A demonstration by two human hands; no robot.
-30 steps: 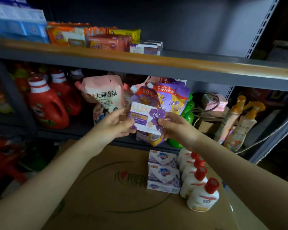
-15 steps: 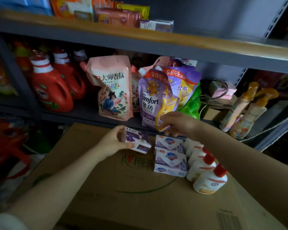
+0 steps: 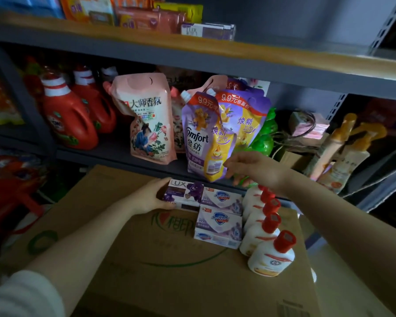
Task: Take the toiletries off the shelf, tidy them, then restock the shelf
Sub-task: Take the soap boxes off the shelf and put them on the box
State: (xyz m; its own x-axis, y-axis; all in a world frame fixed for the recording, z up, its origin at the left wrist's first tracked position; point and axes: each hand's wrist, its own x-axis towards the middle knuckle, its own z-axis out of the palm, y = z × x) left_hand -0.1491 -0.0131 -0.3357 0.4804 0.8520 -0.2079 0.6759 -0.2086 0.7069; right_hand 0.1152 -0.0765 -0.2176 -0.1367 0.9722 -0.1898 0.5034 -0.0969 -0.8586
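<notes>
Both hands are over the carton (image 3: 146, 259): the left hand (image 3: 146, 197) grips the Lux box (image 3: 183, 194), set flat against two Safeguard boxes (image 3: 220, 211); the right hand (image 3: 249, 167) hangs loosely open, empty, beside the Comfort pouch (image 3: 201, 138) on the shelf (image 3: 114, 154).

Left hand (image 3: 150, 197) forward and low, fingers curled in a grip; right hand (image 3: 249, 167) raised, extended, fingers loosely spread, holding nothing.
</notes>
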